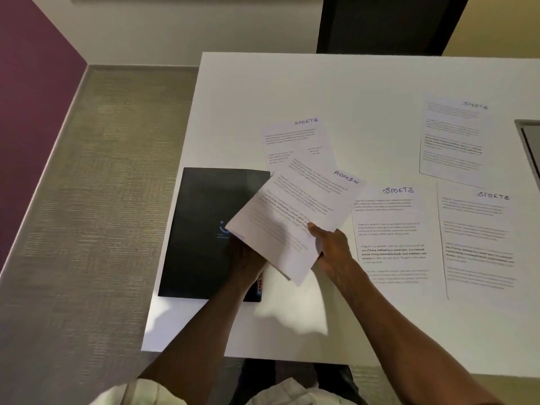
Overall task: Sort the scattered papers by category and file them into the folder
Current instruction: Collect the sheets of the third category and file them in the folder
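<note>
Both hands hold a small stack of papers (295, 217) above the table; its top sheet is headed ADMIN. My right hand (330, 249) grips the stack's lower right edge, thumb on top. My left hand (248, 258) is under the stack's lower left corner, mostly hidden by it. The closed black folder (204, 229) lies flat at the table's left, partly under the stack. Several sheets headed SPORTS lie on the table: one (295, 138) behind the stack, one (391, 232) right of my right hand, one (479, 238) further right, and one (453, 135) at the back right.
The white table (321, 92) ends just left of the folder, with carpet floor (102, 185) beyond. A dark chair back (388, 21) stands behind the table. A grey object (530, 144) is cut off at the right edge.
</note>
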A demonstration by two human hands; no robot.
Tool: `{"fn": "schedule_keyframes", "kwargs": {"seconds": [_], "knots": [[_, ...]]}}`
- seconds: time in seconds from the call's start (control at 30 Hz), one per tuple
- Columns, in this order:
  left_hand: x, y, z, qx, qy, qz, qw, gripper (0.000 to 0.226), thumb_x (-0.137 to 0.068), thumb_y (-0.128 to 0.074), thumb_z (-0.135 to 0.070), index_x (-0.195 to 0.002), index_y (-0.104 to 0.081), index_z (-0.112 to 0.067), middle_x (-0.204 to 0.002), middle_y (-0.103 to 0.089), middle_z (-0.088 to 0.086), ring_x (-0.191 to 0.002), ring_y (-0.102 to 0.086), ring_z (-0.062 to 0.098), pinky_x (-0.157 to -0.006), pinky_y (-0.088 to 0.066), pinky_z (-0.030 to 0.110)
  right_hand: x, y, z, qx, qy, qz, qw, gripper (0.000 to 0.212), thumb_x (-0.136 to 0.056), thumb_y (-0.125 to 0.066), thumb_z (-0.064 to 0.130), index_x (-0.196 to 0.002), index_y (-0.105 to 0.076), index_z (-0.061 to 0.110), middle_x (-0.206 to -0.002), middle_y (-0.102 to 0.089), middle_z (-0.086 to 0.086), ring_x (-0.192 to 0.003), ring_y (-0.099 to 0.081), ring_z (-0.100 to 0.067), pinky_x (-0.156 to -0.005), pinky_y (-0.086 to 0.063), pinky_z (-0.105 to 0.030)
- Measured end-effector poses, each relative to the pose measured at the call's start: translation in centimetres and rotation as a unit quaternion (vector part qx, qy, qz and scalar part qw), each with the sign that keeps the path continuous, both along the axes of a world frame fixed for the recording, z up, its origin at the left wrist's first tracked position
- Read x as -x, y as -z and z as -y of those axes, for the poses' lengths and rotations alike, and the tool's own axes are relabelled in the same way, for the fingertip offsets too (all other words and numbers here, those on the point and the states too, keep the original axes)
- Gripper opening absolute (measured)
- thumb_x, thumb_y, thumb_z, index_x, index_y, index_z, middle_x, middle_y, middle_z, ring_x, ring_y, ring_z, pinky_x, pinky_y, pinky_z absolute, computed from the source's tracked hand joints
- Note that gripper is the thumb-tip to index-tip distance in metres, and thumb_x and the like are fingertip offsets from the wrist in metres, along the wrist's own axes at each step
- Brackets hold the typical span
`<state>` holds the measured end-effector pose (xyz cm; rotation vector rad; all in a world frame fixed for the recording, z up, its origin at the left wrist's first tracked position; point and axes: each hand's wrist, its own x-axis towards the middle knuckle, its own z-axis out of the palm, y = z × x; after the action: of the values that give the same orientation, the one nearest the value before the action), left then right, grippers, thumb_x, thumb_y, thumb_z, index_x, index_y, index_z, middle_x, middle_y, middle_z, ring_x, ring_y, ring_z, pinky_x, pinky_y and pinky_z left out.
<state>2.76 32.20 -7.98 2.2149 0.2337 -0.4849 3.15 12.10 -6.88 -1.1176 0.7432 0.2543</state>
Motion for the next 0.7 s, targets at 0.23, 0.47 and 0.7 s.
{"fn": "schedule_keyframes", "kwargs": {"seconds": [0.23,0.47,0.7], "knots": [[-1.5,-1.1,0.2,-0.208,0.032,0.059,0.976,0.069,-0.089,-0.067,-0.034,-0.148,-0.035,-0.017,-0.16,-0.014,0.024,-0.148,-0.012,0.043,-0.113,-0.031,0.058,1.1,-1.3,6.3,-0.007,0.065,0.001,0.998,0.065,-0.029,-0.101,0.041,-0.081,-0.074,0.013,-0.128,-0.06,-0.013,-0.121,-0.053,-0.029,-0.104,-0.039,-0.065],[-1.5,-0.3,-1.4,-0.206,0.018,0.007,0.978,0.092,-0.082,-0.072,-0.047,-0.155,-0.023,-0.019,-0.163,-0.004,0.02,-0.15,-0.005,0.04,-0.118,-0.021,0.053,3.0,-5.1,8.5,-0.017,0.078,0.032,0.996,0.049,-0.066,-0.084,0.016,-0.113,-0.068,0.021,-0.119,-0.07,-0.006,-0.114,-0.065,-0.026,-0.101,-0.047,-0.05],[-2.7,-3.9,1.0,-0.335,0.068,0.036,0.939,0.077,-0.096,-0.059,-0.031,-0.15,-0.018,0.005,-0.117,-0.066,0.017,-0.096,-0.07,0.025,-0.075,-0.06,0.032,3.5,-4.6,9.4,0.0,0.071,0.045,0.996,0.071,-0.051,-0.089,0.027,-0.119,-0.066,0.02,-0.118,-0.071,-0.001,-0.11,-0.067,-0.022,-0.103,-0.046,-0.052]]}}
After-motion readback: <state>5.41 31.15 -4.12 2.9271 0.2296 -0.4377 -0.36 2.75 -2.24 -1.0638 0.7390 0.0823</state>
